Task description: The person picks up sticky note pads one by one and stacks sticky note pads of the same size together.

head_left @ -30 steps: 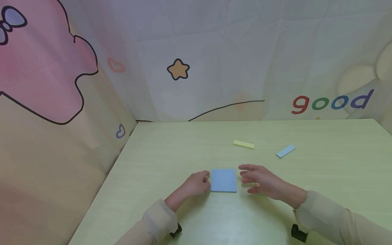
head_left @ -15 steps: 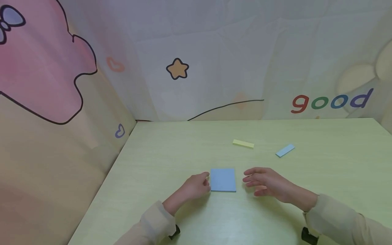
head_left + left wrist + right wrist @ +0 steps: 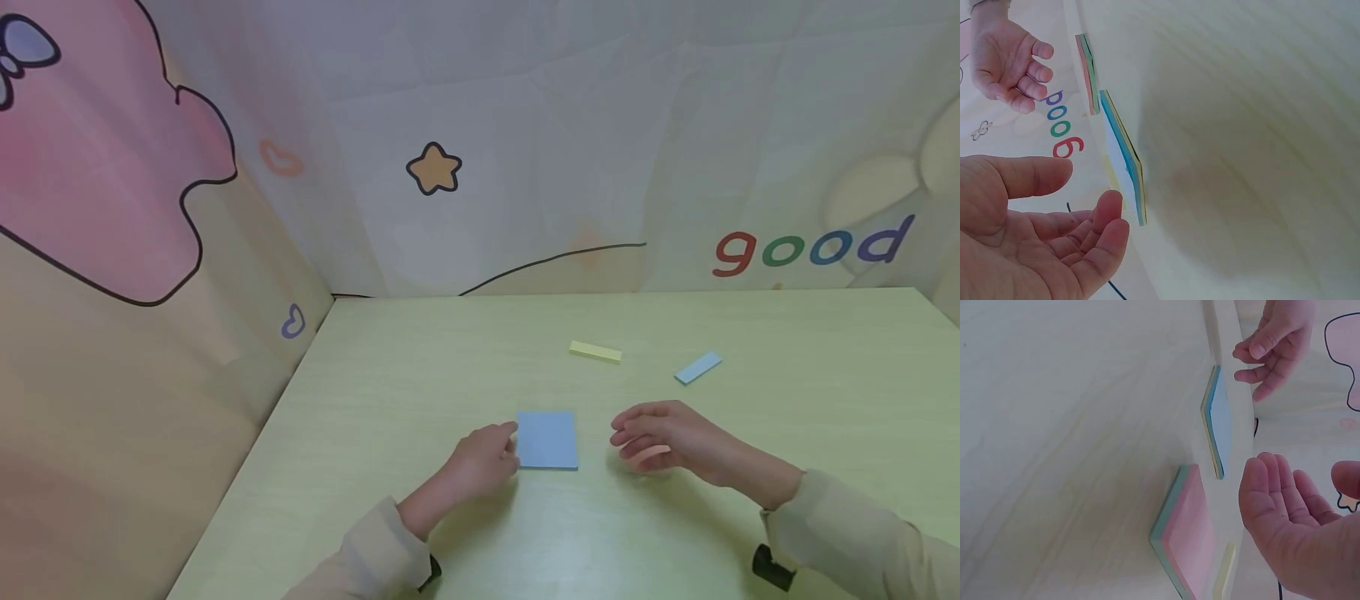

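A square light-blue sticky-note pad (image 3: 547, 440) with a yellow layer underneath lies flat on the table. My left hand (image 3: 482, 460) is at its left edge, fingers loosely bent with nothing between them; whether a fingertip touches the pad is unclear. To the right of it hovers my right hand (image 3: 667, 437), its fingers relaxed and holding nothing. Below that hand lies a pink pad (image 3: 1188, 534) with a green layer under it, clear in the right wrist view but mostly hidden by the hand in the head view.
Farther back on the table (image 3: 420, 358) lie a narrow yellow strip pad (image 3: 596, 352) and a narrow light-blue strip pad (image 3: 698, 367). A printed cloth (image 3: 525, 150) stands behind the table and along its left side.
My right hand has shifted to the right, away from the blue pad, with its fingers drawn closer together. The left hand and the blue pad have stayed nearly in place.
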